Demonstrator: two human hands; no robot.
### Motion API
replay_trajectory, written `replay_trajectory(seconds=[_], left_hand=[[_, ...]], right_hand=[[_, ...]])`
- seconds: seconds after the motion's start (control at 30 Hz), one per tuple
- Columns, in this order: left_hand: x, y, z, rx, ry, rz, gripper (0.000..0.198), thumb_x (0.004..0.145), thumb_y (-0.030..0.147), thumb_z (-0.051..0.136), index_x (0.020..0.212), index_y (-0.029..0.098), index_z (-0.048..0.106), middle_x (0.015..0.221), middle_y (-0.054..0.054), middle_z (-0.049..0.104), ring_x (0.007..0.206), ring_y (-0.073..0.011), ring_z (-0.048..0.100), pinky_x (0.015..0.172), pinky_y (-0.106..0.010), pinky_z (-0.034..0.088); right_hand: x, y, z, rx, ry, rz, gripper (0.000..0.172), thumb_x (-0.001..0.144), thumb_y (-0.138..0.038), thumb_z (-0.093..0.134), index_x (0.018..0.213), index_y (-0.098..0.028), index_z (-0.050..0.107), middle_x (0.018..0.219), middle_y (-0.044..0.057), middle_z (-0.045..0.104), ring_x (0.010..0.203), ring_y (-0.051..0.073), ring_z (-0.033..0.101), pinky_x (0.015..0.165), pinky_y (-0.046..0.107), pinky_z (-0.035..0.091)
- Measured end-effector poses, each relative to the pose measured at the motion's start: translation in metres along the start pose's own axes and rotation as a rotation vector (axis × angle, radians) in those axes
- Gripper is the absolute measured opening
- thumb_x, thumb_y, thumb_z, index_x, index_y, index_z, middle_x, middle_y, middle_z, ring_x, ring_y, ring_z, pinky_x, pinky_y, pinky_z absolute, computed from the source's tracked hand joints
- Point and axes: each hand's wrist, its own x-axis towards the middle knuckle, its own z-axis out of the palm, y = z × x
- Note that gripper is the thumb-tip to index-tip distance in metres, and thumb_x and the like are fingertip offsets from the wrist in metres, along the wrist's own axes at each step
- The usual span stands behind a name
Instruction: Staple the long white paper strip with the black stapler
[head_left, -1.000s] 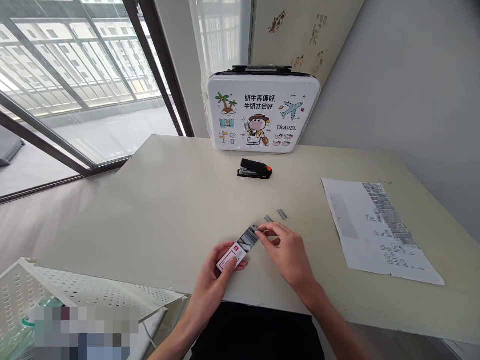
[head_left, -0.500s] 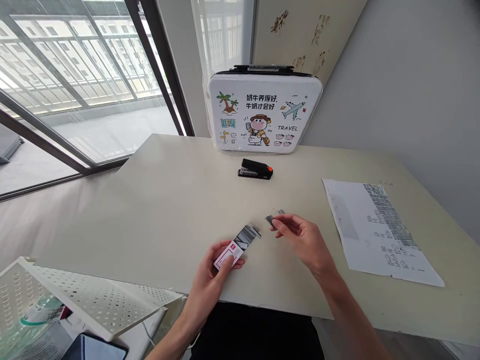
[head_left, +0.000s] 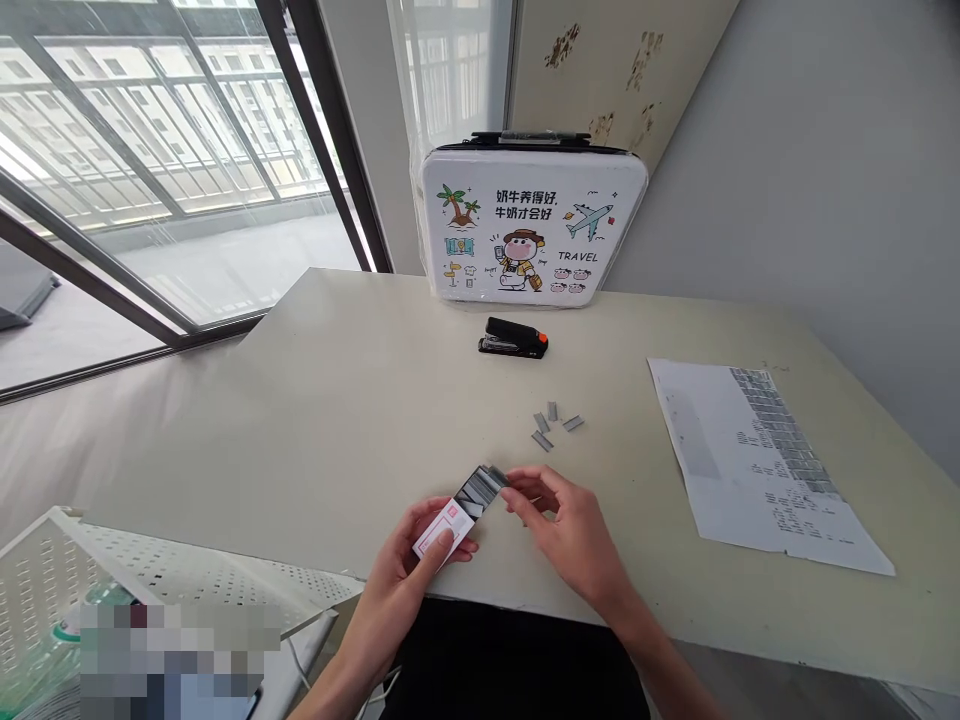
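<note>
My left hand [head_left: 427, 560] is closed around a small white and pink box of staples [head_left: 444, 530], thumb on top. Grey staple strips [head_left: 484, 485] stick out of the box's open upper end. The thumb and forefinger of my right hand [head_left: 559, 515] pinch the end of these strips; how many they grip is hidden. Several loose staple strips [head_left: 553, 410] lie scattered on the table just beyond my right hand. Farther back, a black stapler [head_left: 514, 338] with an orange tip rests on its base.
A white case [head_left: 532, 230] with cartoon prints stands upright at the table's back. To the right lies a printed paper sheet [head_left: 720, 460]. A perforated white basket [head_left: 217, 570] with a bottle sits below the table's left front edge. Glass window panels are on the left.
My right hand has left a staple strip on the table among the others and moved back left to the box. My left hand and the box have shifted slightly toward me.
</note>
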Motion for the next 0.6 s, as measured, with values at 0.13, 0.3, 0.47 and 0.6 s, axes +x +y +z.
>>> replay_trajectory(seconds=[0.13, 0.3, 0.47, 0.6], left_hand=[[-0.008, 0.001, -0.002, 0.090, 0.003, 0.039, 0.046, 0.098, 0.053, 0.064, 0.133, 0.023, 0.061, 0.109, -0.007, 0.075, 0.104, -0.0256, 0.072, 0.104, -0.039, 0.051], [-0.016, 0.001, -0.006, 0.092, -0.052, 0.042, 0.048, 0.099, 0.052, 0.063, 0.138, 0.024, 0.058, 0.111, -0.007, 0.074, 0.102, -0.0249, 0.072, 0.100, -0.039, 0.053], [-0.025, -0.007, -0.016, 0.024, -0.109, 0.012, 0.055, 0.094, 0.052, 0.069, 0.141, 0.026, 0.056, 0.114, -0.008, 0.072, 0.094, -0.0242, 0.072, 0.088, -0.036, 0.057], [-0.038, -0.008, -0.022, -0.007, -0.094, -0.001, 0.059, 0.093, 0.050, 0.072, 0.145, 0.028, 0.055, 0.115, -0.008, 0.073, 0.093, -0.0247, 0.073, 0.084, -0.035, 0.056]], right_hand=[[-0.004, -0.002, 0.011, -0.125, 0.101, -0.098, 0.021, 0.095, -0.045, 0.068, 0.097, -0.025, 0.072, 0.091, 0.003, 0.080, 0.082, 0.020, 0.076, 0.068, 0.029, 0.060], [-0.006, -0.004, 0.020, -0.164, 0.135, -0.174, 0.021, 0.093, -0.046, 0.072, 0.094, -0.025, 0.068, 0.084, 0.001, 0.078, 0.076, 0.019, 0.075, 0.062, 0.027, 0.057], [-0.014, -0.006, 0.030, -0.151, 0.076, -0.315, 0.018, 0.097, -0.043, 0.069, 0.101, -0.026, 0.070, 0.089, 0.001, 0.077, 0.076, 0.017, 0.074, 0.064, 0.026, 0.057], [-0.022, -0.013, 0.032, -0.032, -0.040, -0.287, 0.019, 0.097, -0.041, 0.068, 0.110, -0.027, 0.070, 0.095, 0.002, 0.076, 0.077, 0.015, 0.072, 0.065, 0.025, 0.058]])
